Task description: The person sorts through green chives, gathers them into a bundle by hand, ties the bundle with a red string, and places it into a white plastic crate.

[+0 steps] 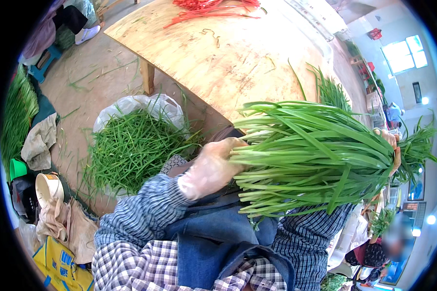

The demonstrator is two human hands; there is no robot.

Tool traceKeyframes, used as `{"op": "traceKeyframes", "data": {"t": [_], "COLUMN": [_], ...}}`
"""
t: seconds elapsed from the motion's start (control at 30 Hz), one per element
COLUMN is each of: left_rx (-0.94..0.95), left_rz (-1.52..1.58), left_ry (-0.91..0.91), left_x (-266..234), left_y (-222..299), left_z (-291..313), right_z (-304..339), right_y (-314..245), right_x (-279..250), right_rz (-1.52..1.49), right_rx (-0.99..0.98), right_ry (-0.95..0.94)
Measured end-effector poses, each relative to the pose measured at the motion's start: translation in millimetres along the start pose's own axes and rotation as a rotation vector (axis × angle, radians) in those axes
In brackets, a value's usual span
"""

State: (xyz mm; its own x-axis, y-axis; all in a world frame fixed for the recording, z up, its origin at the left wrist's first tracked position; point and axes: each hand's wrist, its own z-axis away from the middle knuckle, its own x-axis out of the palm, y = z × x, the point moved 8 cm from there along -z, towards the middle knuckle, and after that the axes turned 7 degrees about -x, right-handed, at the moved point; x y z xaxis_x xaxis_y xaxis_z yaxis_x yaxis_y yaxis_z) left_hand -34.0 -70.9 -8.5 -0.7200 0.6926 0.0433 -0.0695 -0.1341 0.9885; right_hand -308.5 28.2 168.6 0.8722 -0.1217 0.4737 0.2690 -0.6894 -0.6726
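A large bunch of Chinese chives [315, 157] lies sideways above my lap, pale stem ends to the left and green leaves to the right. My right hand [394, 150] is closed around its leafy part, with leaf tips [417, 145] sticking out beyond it. At the stem ends, my left hand [213, 165] in a thin see-through glove grips some outer stems; several of its fingers are hidden behind them, and the hand is slightly blurred.
Ahead stands a wooden table [204, 68] bearing red ties [209, 7] and more chives [332, 89]. On the floor, a white plastic bag [167, 106] holds loose green trimmings [131, 150]. A cream bucket [48, 189], yellow bag [63, 264] and blue stool [44, 63] are at left.
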Motion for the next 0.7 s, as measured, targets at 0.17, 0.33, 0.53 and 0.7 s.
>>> {"op": "traceKeyframes", "data": {"t": [0.17, 0.33, 0.53, 0.7], "left_rx": [-0.258, 0.742, -0.084, -0.087], "left_rz": [0.029, -0.093, 1.562, 1.695], "left_ry": [0.009, -0.318, -1.01, -1.007], "left_x": [-40.9, -7.0, 40.1, 53.8], "left_y": [-48.7, -1.0, -11.1, -3.8], "left_z": [7.1, 24.6, 22.9, 17.2], "right_z": [1.9, 1.0, 6.4, 1.4], "right_y": [-26.5, -4.0, -1.4, -14.2], "right_x": [-26.2, -59.5, -49.0, -49.8], "right_rz": [0.011, -0.03, -0.005, -0.025], "right_rx": [-0.075, 0.066, 0.043, 0.004], "right_ry": [0.07, -0.019, 0.07, -0.072]}}
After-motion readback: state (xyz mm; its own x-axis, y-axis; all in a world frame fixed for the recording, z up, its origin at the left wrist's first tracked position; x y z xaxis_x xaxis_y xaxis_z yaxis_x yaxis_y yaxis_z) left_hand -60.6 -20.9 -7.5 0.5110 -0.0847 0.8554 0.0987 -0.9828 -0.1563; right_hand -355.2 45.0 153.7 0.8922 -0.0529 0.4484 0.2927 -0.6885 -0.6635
